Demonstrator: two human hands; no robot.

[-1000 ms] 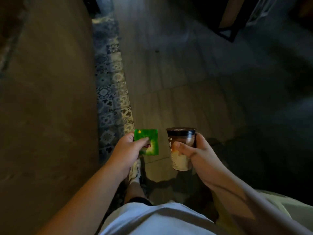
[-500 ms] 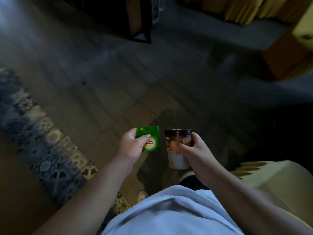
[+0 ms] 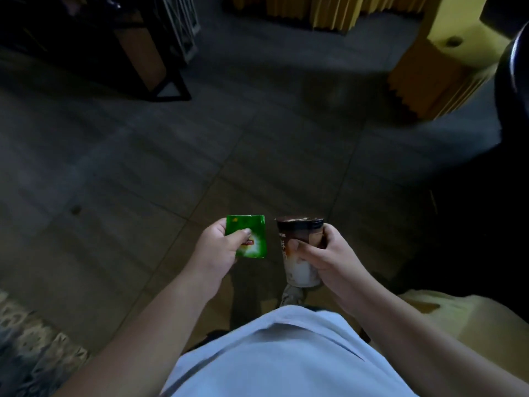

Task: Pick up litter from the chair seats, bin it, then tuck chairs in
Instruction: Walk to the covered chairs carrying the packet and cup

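The left hand (image 3: pixel 213 250) pinches a green wrapper (image 3: pixel 252 237) between thumb and curled fingers, the thumb lying across its printed face. Just right of it, not touching, the right hand (image 3: pixel 329 255) grips a cup (image 3: pixel 299 253) with a dark lid; the fingers wrap its side and the cup stands nearly upright. Both pieces of litter are held out in front of the person's pale shirt (image 3: pixel 286 356), above a grey tiled floor (image 3: pixel 171 167).

A patterned rug (image 3: pixel 28 348) lies at the near left. At the far left stands dark furniture with a black frame (image 3: pixel 169 93) reaching the floor. Yellow drapery (image 3: pixel 323 12) hangs along the far edge, and a yellow-covered piece (image 3: pixel 429 73) sits at the far right. A pale cushioned seat (image 3: pixel 463 325), perhaps a chair, lies at the near right, close by the right forearm. The right side between these is very dark, and what stands there cannot be made out. A shoe (image 3: pixel 292 295) shows under the cup. The floor ahead of the hands is open up to the far furniture.
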